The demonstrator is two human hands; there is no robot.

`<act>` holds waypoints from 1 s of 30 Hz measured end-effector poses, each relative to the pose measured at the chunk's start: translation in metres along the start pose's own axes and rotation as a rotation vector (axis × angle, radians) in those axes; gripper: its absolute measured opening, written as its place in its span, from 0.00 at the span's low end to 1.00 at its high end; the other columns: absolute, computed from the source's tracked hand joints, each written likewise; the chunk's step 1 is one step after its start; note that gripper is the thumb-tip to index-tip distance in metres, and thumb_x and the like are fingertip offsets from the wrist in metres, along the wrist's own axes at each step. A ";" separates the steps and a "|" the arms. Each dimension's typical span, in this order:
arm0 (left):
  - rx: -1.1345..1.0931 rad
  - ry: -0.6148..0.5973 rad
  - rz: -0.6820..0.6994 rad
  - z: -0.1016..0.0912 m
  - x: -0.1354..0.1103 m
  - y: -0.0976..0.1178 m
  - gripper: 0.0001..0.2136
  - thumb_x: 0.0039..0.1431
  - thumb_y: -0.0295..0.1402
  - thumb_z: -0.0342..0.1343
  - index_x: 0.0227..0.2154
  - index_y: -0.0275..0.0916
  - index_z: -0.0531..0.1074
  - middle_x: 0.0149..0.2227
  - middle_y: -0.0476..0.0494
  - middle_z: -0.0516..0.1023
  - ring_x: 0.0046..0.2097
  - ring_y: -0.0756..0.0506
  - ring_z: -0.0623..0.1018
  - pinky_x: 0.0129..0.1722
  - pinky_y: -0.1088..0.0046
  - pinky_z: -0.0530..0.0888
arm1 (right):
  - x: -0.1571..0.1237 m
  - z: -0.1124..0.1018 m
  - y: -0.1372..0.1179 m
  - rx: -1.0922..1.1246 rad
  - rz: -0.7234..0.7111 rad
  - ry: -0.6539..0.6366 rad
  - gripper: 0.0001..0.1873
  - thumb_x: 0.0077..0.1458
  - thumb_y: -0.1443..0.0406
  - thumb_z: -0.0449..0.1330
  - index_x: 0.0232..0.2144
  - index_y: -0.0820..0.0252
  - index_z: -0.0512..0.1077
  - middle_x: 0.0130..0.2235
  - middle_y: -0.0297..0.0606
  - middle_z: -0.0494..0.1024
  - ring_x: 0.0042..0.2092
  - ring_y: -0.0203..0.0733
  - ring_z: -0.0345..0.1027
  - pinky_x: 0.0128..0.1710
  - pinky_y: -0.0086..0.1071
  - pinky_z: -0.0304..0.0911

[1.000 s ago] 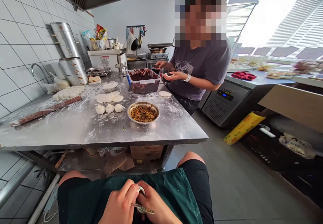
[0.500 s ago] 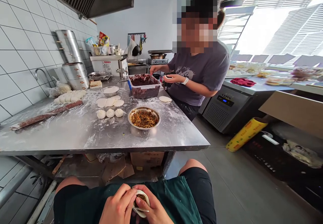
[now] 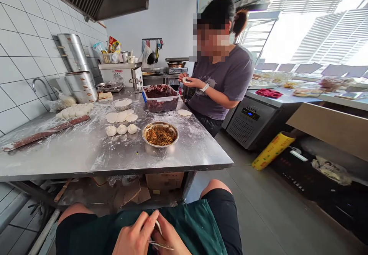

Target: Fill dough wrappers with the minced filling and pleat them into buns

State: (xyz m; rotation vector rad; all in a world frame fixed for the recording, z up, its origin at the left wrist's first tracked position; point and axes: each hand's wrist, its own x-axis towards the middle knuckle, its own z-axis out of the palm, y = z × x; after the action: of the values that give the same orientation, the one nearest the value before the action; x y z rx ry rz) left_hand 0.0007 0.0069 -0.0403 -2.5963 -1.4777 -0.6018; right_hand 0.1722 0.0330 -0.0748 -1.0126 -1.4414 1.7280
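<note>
Low over my green apron (image 3: 198,224), both my hands are closed round a small dough wrapper (image 3: 158,226). My left hand (image 3: 135,237) pinches its edge from the left. My right hand (image 3: 169,236) cups it from the right, and a thin metal utensil (image 3: 161,244) sticks out beneath the fingers. The filling is hidden between the fingers. On the steel table (image 3: 86,151) ahead stand a metal bowl of brown minced filling (image 3: 160,134), three shaped buns (image 3: 122,129) and several flat wrappers (image 3: 120,116).
A person in a grey shirt (image 3: 224,82) stands at the table's far right corner, holding a wrapper beside a tub of dark red paste (image 3: 160,97). A rolling pin (image 3: 46,132), dough pieces (image 3: 73,110) and a flour bowl (image 3: 122,103) lie on the table. A yellow roll (image 3: 271,150) lies on the floor.
The wrapper, open with filling showing half a second ago, is now pinched closer between my fingers. The other person has raised their wrapper away from the red paste tub.
</note>
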 end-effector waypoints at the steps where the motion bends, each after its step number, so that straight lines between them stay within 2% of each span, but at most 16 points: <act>1: -0.004 -0.008 0.016 -0.001 0.000 0.001 0.18 0.66 0.24 0.44 0.55 0.40 0.69 0.40 0.46 0.79 0.26 0.51 0.80 0.21 0.76 0.73 | 0.000 0.000 0.000 -0.020 0.000 0.000 0.17 0.58 0.48 0.60 0.38 0.55 0.71 0.35 0.33 0.74 0.37 0.40 0.65 0.36 0.32 0.63; 2: -0.013 -0.014 0.024 -0.002 0.000 0.001 0.18 0.66 0.24 0.44 0.54 0.41 0.70 0.39 0.47 0.79 0.26 0.50 0.80 0.21 0.76 0.73 | 0.000 0.000 -0.001 -0.038 0.005 -0.005 0.16 0.58 0.50 0.60 0.38 0.55 0.71 0.34 0.33 0.74 0.36 0.40 0.65 0.36 0.32 0.63; 5: -0.041 0.015 0.004 0.000 -0.001 0.001 0.11 0.69 0.27 0.45 0.43 0.42 0.73 0.34 0.49 0.77 0.26 0.50 0.80 0.21 0.77 0.72 | 0.002 -0.003 -0.003 -0.092 0.015 -0.016 0.11 0.60 0.56 0.56 0.37 0.56 0.71 0.32 0.32 0.73 0.34 0.40 0.64 0.37 0.33 0.62; 7: -0.004 0.049 0.011 0.003 -0.001 0.000 0.13 0.69 0.27 0.44 0.47 0.41 0.73 0.36 0.48 0.78 0.25 0.51 0.80 0.20 0.77 0.71 | 0.001 -0.006 -0.010 -0.125 -0.006 -0.028 0.08 0.59 0.60 0.57 0.37 0.58 0.71 0.34 0.34 0.74 0.37 0.41 0.64 0.40 0.35 0.62; 9: 0.020 0.053 0.040 0.004 -0.001 -0.002 0.17 0.68 0.26 0.43 0.54 0.39 0.71 0.38 0.47 0.79 0.24 0.51 0.80 0.19 0.76 0.71 | -0.002 -0.009 -0.021 -0.148 -0.036 -0.070 0.10 0.55 0.61 0.62 0.39 0.58 0.72 0.38 0.35 0.75 0.40 0.42 0.64 0.43 0.35 0.61; 11: 0.005 0.027 0.008 0.003 -0.002 -0.005 0.16 0.68 0.27 0.44 0.51 0.41 0.72 0.37 0.47 0.79 0.25 0.51 0.80 0.20 0.77 0.72 | -0.006 -0.012 -0.034 -0.080 -0.023 -0.135 0.18 0.54 0.58 0.65 0.45 0.57 0.72 0.40 0.36 0.74 0.40 0.42 0.64 0.42 0.35 0.62; 13: -0.037 0.021 -0.059 0.002 -0.002 -0.008 0.11 0.70 0.29 0.45 0.44 0.43 0.73 0.36 0.49 0.78 0.27 0.51 0.81 0.23 0.79 0.74 | -0.010 -0.012 -0.045 0.074 0.005 -0.173 0.21 0.58 0.52 0.62 0.49 0.56 0.71 0.39 0.35 0.73 0.39 0.41 0.64 0.39 0.34 0.61; 15: -0.044 0.064 -0.081 0.002 -0.003 -0.009 0.11 0.71 0.30 0.46 0.47 0.43 0.73 0.38 0.47 0.79 0.30 0.51 0.82 0.26 0.82 0.76 | -0.012 -0.010 -0.051 0.188 -0.012 -0.185 0.20 0.63 0.49 0.57 0.49 0.54 0.71 0.39 0.35 0.71 0.39 0.41 0.64 0.40 0.34 0.62; 17: -0.043 0.107 -0.054 0.005 -0.003 -0.009 0.14 0.71 0.29 0.44 0.53 0.41 0.71 0.41 0.45 0.80 0.31 0.51 0.82 0.28 0.83 0.77 | -0.012 -0.007 -0.050 0.186 -0.061 -0.176 0.19 0.64 0.48 0.56 0.49 0.53 0.70 0.40 0.35 0.71 0.40 0.40 0.64 0.44 0.35 0.62; 18: -0.046 0.116 -0.051 0.007 -0.004 -0.008 0.14 0.70 0.28 0.44 0.52 0.41 0.71 0.40 0.46 0.80 0.31 0.51 0.82 0.28 0.83 0.77 | -0.012 -0.005 -0.048 0.174 -0.070 -0.169 0.19 0.64 0.49 0.56 0.49 0.53 0.70 0.41 0.35 0.71 0.41 0.40 0.64 0.45 0.35 0.62; 21: -0.062 0.121 -0.098 0.016 -0.005 -0.005 0.11 0.69 0.27 0.44 0.40 0.43 0.71 0.34 0.48 0.77 0.29 0.50 0.82 0.24 0.82 0.75 | -0.009 -0.002 -0.040 0.193 -0.024 -0.134 0.21 0.63 0.46 0.57 0.48 0.54 0.70 0.37 0.33 0.69 0.37 0.38 0.61 0.40 0.34 0.60; 22: -0.054 0.127 -0.107 0.018 -0.006 -0.004 0.10 0.69 0.26 0.44 0.41 0.43 0.71 0.35 0.48 0.77 0.28 0.50 0.81 0.23 0.81 0.74 | -0.009 -0.002 -0.038 0.200 -0.011 -0.122 0.22 0.63 0.45 0.57 0.47 0.54 0.70 0.37 0.33 0.69 0.37 0.38 0.61 0.39 0.33 0.60; 25: -0.018 0.127 -0.060 0.020 -0.006 -0.003 0.18 0.65 0.23 0.43 0.53 0.41 0.69 0.40 0.45 0.79 0.28 0.50 0.81 0.23 0.79 0.74 | -0.006 0.000 -0.033 0.161 -0.014 -0.090 0.24 0.59 0.42 0.59 0.43 0.54 0.71 0.37 0.34 0.71 0.39 0.40 0.63 0.43 0.35 0.63; 26: -0.016 0.116 -0.050 0.018 -0.005 -0.002 0.20 0.64 0.22 0.43 0.54 0.42 0.69 0.40 0.45 0.79 0.27 0.50 0.81 0.23 0.79 0.74 | -0.004 0.000 -0.031 0.134 -0.017 -0.091 0.25 0.58 0.41 0.60 0.42 0.54 0.71 0.38 0.35 0.71 0.40 0.41 0.64 0.44 0.36 0.64; 30: -0.027 0.079 -0.085 0.009 -0.003 0.001 0.11 0.66 0.24 0.44 0.38 0.43 0.70 0.32 0.49 0.73 0.23 0.51 0.76 0.20 0.79 0.70 | -0.001 -0.001 -0.023 0.097 0.008 -0.114 0.27 0.56 0.39 0.59 0.41 0.54 0.72 0.35 0.34 0.72 0.38 0.42 0.66 0.41 0.36 0.66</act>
State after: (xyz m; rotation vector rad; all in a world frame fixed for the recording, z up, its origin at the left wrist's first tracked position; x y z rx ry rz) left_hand 0.0029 0.0062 -0.0498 -2.5090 -1.5723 -0.7296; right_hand 0.1734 0.0366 -0.0520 -0.8824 -1.4096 1.8693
